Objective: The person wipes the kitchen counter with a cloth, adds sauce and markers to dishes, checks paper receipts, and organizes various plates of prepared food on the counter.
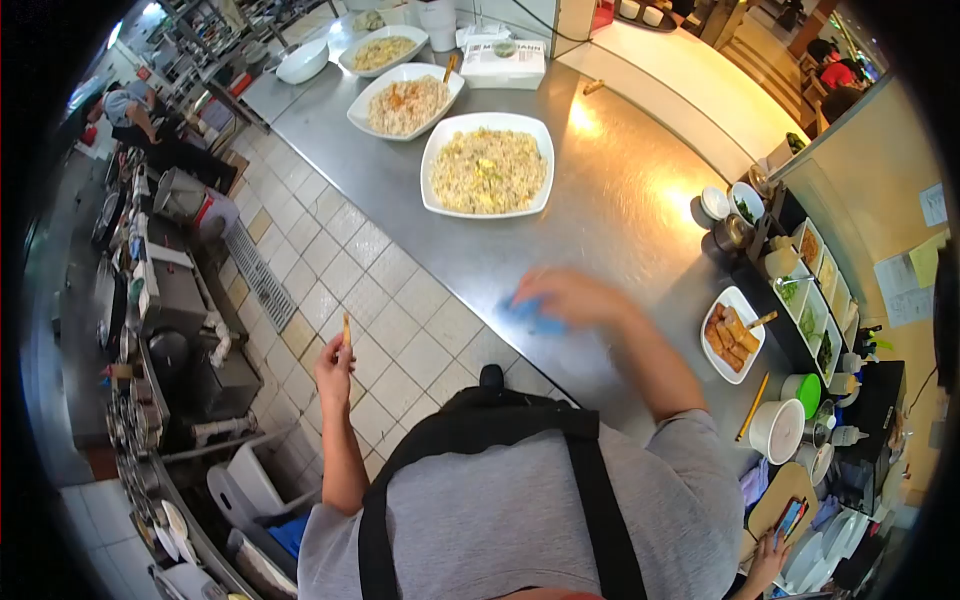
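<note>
My left hand (334, 368) is closed on a small wooden clip (347, 328), held up over the tiled floor. Blurred by motion, my right hand (568, 297) grips a blue cloth (533, 316) against the steel counter (610, 210) near its edge. Beyond that hand stands a square white dish of fried rice (488, 172). Behind it are a second rice dish (405, 104) with a wooden clip on its rim and a third (383, 51). To the right, a white dish of browned pieces (732, 336) also has a clip on its rim.
A white box (503, 66) stands at the back. Condiment trays (812, 310), tubs (776, 432) and a pencil (752, 406) line the right side. Another person's hand (770, 562) is by a phone at lower right. A person (150, 125) bends at upper left; a white chair (245, 485) stands lower left.
</note>
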`<state>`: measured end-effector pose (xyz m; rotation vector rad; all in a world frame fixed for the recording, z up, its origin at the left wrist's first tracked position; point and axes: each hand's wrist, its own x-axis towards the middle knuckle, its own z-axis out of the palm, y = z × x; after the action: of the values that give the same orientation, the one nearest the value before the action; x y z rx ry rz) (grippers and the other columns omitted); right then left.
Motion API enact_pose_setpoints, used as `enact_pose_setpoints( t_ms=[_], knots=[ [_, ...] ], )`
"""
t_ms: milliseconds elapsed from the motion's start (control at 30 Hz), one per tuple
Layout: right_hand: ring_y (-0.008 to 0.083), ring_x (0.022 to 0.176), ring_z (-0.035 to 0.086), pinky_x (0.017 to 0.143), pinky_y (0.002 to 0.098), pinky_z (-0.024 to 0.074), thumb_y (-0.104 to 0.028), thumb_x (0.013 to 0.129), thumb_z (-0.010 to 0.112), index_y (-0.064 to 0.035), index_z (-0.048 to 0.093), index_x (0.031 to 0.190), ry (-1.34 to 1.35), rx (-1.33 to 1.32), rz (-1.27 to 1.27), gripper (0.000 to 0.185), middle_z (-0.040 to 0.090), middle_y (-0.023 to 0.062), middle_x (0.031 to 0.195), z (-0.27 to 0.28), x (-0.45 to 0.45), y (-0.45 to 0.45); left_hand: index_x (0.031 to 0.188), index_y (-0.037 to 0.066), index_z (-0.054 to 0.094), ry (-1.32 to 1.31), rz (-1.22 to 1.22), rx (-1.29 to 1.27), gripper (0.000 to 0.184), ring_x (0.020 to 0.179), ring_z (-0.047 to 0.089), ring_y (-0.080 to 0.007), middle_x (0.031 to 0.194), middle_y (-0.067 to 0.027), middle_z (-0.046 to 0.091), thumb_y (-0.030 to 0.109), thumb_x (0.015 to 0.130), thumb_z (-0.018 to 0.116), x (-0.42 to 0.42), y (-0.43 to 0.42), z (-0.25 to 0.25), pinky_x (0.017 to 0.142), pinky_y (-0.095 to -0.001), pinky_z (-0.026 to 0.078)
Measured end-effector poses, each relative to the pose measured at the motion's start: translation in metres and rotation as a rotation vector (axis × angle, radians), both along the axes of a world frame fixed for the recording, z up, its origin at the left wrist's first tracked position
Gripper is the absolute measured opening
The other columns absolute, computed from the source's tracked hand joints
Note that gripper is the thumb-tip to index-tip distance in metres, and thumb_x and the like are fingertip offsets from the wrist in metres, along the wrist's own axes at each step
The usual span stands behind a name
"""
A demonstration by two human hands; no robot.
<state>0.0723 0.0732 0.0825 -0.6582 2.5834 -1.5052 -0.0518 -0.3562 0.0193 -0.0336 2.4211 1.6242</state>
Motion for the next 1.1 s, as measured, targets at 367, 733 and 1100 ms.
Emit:
enact_pose_setpoints(
  t_ms=[367, 733, 1100],
  knots=[
    [0.0280, 0.110, 0.056, 0.094, 0.0439, 0.0395, -0.013, 0.075, 0.056, -0.0258, 0.066, 0.111, 0.064, 1.001, -1.041, 0.040, 0.057, 0.0062, 0.125, -0.106, -0.200, 0.254, 0.113, -0.003, 0.059, -0.093, -0.006, -0.059, 0.031, 0.067, 0.052, -0.0079, 0.075, -0.0005, 0.056, 0.015, 0.089, 0.059, -0.003, -0.029, -0.017, 0.059, -0.0225, 0.042],
    [0.0253, 0.101, 0.053, 0.090, 0.0373, 0.0419, -0.004, 0.063, 0.061, -0.0146, 0.070, 0.083, 0.261, 0.432, -0.611, 0.025, 0.062, 0.0044, 0.100, -0.109, 0.038, 0.059, 0.113, -0.001, 0.060, -0.094, -0.484, 0.141, 0.028, 0.074, 0.048, -0.0079, 0.085, 0.0002, 0.055, 0.009, 0.087, 0.061, -0.051, 0.127, 0.029, 0.065, -0.0228, 0.041],
    [0.0351, 0.093, 0.058, 0.081, 0.0410, 0.0466, 0.006, 0.067, 0.053, -0.0049, 0.068, 0.090, -0.592, 0.445, -1.120, 0.029, 0.064, 0.0137, 0.095, 0.035, 0.348, -0.060, 0.110, 0.006, 0.064, -0.017, -1.254, 0.067, 0.028, 0.079, 0.059, -0.0125, 0.091, -0.0070, 0.065, 0.010, 0.083, 0.065, 0.063, 0.275, -0.005, 0.072, -0.0253, 0.048]
  ],
)
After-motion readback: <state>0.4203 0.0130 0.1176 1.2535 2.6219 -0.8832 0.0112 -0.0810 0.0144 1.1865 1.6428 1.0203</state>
